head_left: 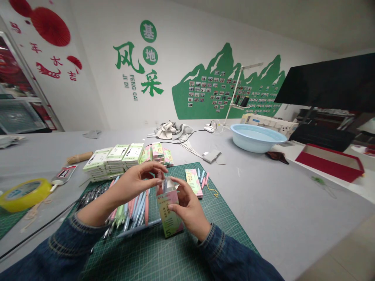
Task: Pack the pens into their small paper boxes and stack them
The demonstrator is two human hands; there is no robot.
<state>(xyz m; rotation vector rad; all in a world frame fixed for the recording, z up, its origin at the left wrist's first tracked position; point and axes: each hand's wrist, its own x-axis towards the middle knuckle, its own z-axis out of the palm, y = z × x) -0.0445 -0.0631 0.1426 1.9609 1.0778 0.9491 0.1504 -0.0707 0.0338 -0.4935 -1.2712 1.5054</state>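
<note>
A small pink-and-green cardboard box stands upright on the green cutting mat, its top flaps up. My right hand wraps round the box from the right side. Over the opening, my left hand pinches a pink pen, partly inside the box. Beside it, the tip of a blue pen shows in the opening. Left of the box lie loose pink, blue and green pens, partly hidden by my left forearm. A second pink-and-green box lies flat to the right, near several short blue and pink pieces.
Stacks of white boxes and more pink-and-green boxes stand behind my left hand. Black pens and a yellow tape roll lie to the left. A blue basin, a sewing machine and a red box are at right.
</note>
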